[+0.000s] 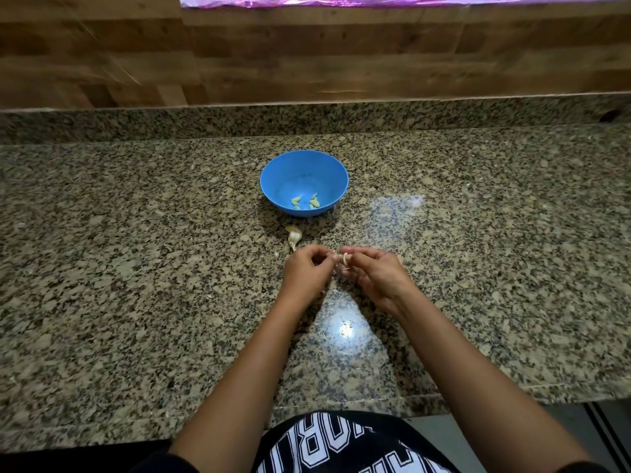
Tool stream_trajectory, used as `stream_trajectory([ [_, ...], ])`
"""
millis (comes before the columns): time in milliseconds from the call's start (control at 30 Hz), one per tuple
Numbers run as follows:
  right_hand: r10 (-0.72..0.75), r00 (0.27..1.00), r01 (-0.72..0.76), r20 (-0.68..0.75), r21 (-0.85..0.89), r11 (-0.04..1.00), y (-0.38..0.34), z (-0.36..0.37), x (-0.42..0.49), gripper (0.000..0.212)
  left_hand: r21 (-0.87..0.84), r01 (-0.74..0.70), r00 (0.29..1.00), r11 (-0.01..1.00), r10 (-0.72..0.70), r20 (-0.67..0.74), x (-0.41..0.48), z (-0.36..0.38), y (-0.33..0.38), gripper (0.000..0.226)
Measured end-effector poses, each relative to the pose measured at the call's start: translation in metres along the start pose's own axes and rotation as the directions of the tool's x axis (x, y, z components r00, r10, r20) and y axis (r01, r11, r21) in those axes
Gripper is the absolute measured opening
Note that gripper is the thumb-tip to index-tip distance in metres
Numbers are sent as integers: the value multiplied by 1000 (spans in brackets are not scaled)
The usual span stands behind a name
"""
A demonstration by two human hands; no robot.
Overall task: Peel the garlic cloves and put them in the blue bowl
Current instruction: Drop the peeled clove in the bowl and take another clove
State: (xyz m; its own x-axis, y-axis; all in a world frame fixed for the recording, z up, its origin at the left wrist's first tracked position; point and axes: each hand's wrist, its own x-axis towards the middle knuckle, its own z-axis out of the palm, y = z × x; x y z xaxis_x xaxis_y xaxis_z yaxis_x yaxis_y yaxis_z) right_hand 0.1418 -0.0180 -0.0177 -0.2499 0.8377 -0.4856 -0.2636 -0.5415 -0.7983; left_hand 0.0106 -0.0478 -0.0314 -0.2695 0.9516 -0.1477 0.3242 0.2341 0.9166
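Garlic clove [342,261] pinched between the two grips, held just over the counter [136,233], a pale curl of skin at its right end. Left grip [307,272] curled round the clove's left end, fingertips tucked in, knuckles up. Right grip [373,276] pinching the clove's right end between thumb and forefinger, other fingers bent under. Both grips nearly touching, the clove bridging the small gap. Just beyond the left grip, lying on the counter: a garlic piece [294,236], unpeeled, stalk pointing back toward the grip. Farther out, past that piece and slightly left of the clove: blue bowl [302,169], upright, well apart from both grips. Inside the bowl, on the near side of its floor: a few peeled cloves [296,200], yellowish, in two small clusters. Beyond the bowl, a wooden wall [307,63]. Behind the grips, at the counter's near edge, a black shirt [341,445] with white letters
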Motion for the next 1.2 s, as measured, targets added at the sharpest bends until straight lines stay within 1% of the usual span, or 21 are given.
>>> stream_trajectory([
  [67,2,1000,-2,0,-12,1000,0,-1,-1,14,19,8,999,1000,-7,-38,2,0,-1,9],
  [100,5,1000,-5,1,-11,1000,0,-2,-1,16,60,-5,999,998,8,-40,2,-1,-2,12],
  [200,23,1000,-23,-15,6,1000,0,-6,0,20,205,-54,998,977,60,-24,1,-2,-3,19],
  [300,42,999,-42,-22,14,999,-1,-10,1,21,309,-77,996,948,88,-23,0,-1,-3,22],
  [400,45,999,-45,-2,30,999,-2,-11,0,19,396,-125,991,910,131,11,-2,2,-1,27],
  [500,27,999,-28,27,47,998,-2,-10,-2,14,468,-169,984,867,179,25,-3,3,0,22],
  [600,29,999,-31,26,58,998,-1,-9,-3,18,488,-148,986,860,165,8,-1,3,-1,12],
  [667,33,999,-34,20,75,997,-2,-9,-4,16,435,-125,990,891,144,-9,0,2,0,3],
  [767,22,1000,-22,2,72,997,-2,-8,-4,14,391,-155,988,907,153,36,-2,1,2,19],
  [833,3,1000,-3,-1,49,999,-1,-8,-4,12,318,-147,989,936,135,62,-3,0,5,23],
  [867,-9,1000,9,4,36,999,-1,-7,-4,12,239,-109,993,965,97,61,-3,1,5,21],
  [900,-23,1000,23,11,23,999,0,-6,-5,12,113,-46,997,993,39,65,-2,1,6,17],
  [933,-40,999,40,14,10,999,1,-5,-5,12,-35,28,996,999,-25,81,-1,1,6,14],
  [967,-55,998,55,17,0,998,2,-5,-4,12,-154,85,993,984,-71,96,0,1,6,14],
  [1000,-68,997,68,24,-5,998,2,-5,-4,11,-220,113,990,969,-92,103,0,1,6,15],
  [1067,-71,996,72,50,-11,997,3,-7,-4,10,-292,141,988,946,-115,104,0,0,6,12],
  [1133,-68,995,71,72,-32,997,3,-8,-4,17,-354,175,983,919,-146,106,0,0,6,5],
  [1200,-88,992,96,87,-97,991,3,-9,-4,22,-441,227,973,868,-182,144,-1,0,9,2],
])
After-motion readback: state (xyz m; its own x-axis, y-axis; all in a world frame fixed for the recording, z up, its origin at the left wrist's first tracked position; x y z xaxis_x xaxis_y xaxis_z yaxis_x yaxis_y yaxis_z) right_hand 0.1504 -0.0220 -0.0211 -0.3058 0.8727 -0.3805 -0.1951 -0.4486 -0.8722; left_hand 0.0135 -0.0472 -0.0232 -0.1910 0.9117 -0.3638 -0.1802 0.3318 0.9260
